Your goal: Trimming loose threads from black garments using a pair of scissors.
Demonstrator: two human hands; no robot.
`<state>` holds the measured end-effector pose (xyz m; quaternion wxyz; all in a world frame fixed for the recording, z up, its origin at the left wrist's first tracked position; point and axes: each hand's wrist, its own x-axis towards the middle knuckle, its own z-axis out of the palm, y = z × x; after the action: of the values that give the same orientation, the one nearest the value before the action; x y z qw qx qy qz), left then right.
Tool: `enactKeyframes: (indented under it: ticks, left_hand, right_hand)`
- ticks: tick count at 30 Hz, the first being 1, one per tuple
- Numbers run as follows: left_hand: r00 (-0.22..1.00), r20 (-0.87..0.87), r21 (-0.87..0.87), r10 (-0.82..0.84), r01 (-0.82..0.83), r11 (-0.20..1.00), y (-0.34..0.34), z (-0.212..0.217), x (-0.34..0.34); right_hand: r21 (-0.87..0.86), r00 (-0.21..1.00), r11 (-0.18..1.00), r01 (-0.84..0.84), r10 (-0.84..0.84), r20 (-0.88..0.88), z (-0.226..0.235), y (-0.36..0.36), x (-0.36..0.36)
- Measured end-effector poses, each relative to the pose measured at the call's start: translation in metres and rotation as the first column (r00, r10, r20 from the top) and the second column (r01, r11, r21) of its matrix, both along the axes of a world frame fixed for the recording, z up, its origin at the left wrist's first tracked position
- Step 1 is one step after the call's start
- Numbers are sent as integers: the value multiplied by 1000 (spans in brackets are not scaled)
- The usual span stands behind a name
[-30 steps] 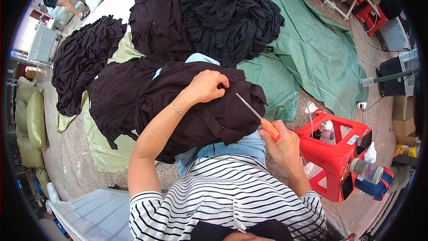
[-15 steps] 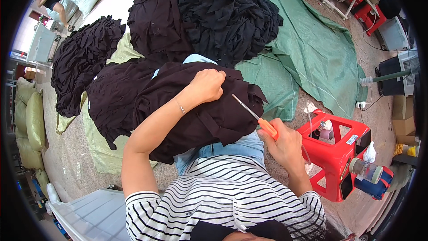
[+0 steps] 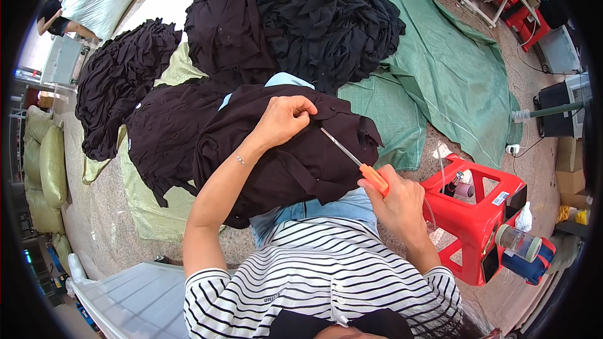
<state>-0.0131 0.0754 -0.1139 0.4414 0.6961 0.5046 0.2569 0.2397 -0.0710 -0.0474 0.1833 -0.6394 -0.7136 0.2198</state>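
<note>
Garment: black garment (image 3: 295, 163) lies across the person's lap, draped over blue jeans (image 3: 326, 207); its upper edge is bunched under the left hand.
Left hand: left hand (image 3: 286, 119) has its fingers (image 3: 304, 108) closed, pinching a fold of the black fabric.
Right hand: right hand (image 3: 396, 204) has its fingers curled tight around the orange handle of thread snips (image 3: 355, 160).
Snips: metal blades point up and to the left, tip just beside the pinched fold, close below the left fingers.
Left of the hands: flattened dark garments (image 3: 163, 132) on a pale green sheet (image 3: 151, 213).
Beyond the left fingers: heap of black clothing (image 3: 314, 19) on a green tarpaulin (image 3: 452, 75).
Right of the right hand: red plastic stool (image 3: 477, 220), just beside the wrist.
</note>
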Motion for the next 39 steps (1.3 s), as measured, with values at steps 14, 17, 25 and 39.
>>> enactKeyframes:
  ticks: [14,17,25,39]
  left_hand:
    - [971,-125,401,-205,238,884,-2,35,-35]
    - [871,-173,194,-459,487,852,-34,66,-49]
    - [871,-386,362,-306,447,818,-28,24,-59]
    - [939,-70,-567,-337,240,788,19,77,-43]
  right_hand:
    - [34,993,995,93,-90,-81,-4,-4,4]
    - [4,990,995,97,-96,-108,-1,-6,9]
    - [-40,903,919,-393,378,-202,3,-24,-13]
    - [70,994,992,-106,108,-28,13,-15,-11]
